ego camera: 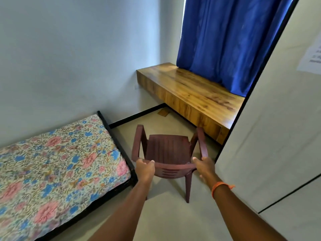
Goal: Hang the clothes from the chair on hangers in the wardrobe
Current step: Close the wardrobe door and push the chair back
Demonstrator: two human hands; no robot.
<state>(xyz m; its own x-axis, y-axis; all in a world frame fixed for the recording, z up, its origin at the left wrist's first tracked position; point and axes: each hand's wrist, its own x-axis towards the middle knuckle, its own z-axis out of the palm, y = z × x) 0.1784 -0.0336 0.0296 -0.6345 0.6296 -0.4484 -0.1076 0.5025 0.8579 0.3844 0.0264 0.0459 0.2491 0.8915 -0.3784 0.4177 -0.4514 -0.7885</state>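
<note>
A dark red plastic chair [169,157] stands on the pale floor [166,214] in the middle of the view, with its back towards the person and its seat facing the far wall. The seat shows only bare plastic.

The left hand [145,169] grips the left end of the chair's top rail, where the rail meets the left armrest; the fingers are curled over the edge and the thumb lies along the top. The right hand [203,166] grips the right end of the same rail at the right armrest, and its fingers are also curled round the plastic. On the right wrist there is an orange band [219,187]. Both arms reach forward from the near edge of the picture.

To the left of the chair is a bed [57,162] with a flowered cover in pink and blue and a black frame; its corner is just beside the chair. At the far right a wooden shelf [187,91] is fixed along the wall, and a blue curtain [229,37] hangs down to it. A small brown piece [164,112] lies on the floor under the shelf. On the right side a big pale wardrobe door [271,136] with a black edge stands close to the chair, and a sheet of paper [311,58] is stuck on it; the writing is too blurred to read.
</note>
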